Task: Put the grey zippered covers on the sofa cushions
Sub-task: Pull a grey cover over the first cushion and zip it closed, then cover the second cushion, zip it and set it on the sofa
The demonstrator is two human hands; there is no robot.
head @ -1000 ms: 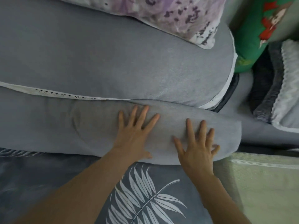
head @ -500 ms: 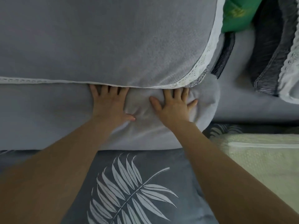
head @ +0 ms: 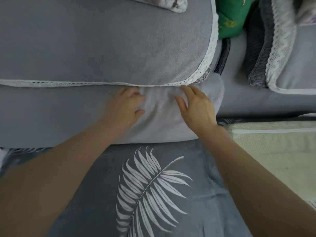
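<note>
A long cushion in a plain grey cover (head: pixel 51 117) lies across the sofa, its far edge tucked under a grey back cushion with white lace trim (head: pixel 102 48). Both my hands are on its right end. My left hand (head: pixel 125 106) has its fingers curled into the cover, which is wrinkled beside them; the hand is blurred. My right hand (head: pixel 196 106) lies with straight, spread fingers on the cover near the lace edge. No zipper shows.
The seat below has a grey sheet with a white leaf print (head: pixel 153 185). A cream woven mat (head: pixel 273 151) lies at the right. A green pillow (head: pixel 229 19) and another lace-trimmed cushion (head: pixel 290 65) sit at the upper right.
Both hands went from flat on the cushion's face up to its far edge under the back cushion. Now they have drawn slightly back and the left fingers have curled.
</note>
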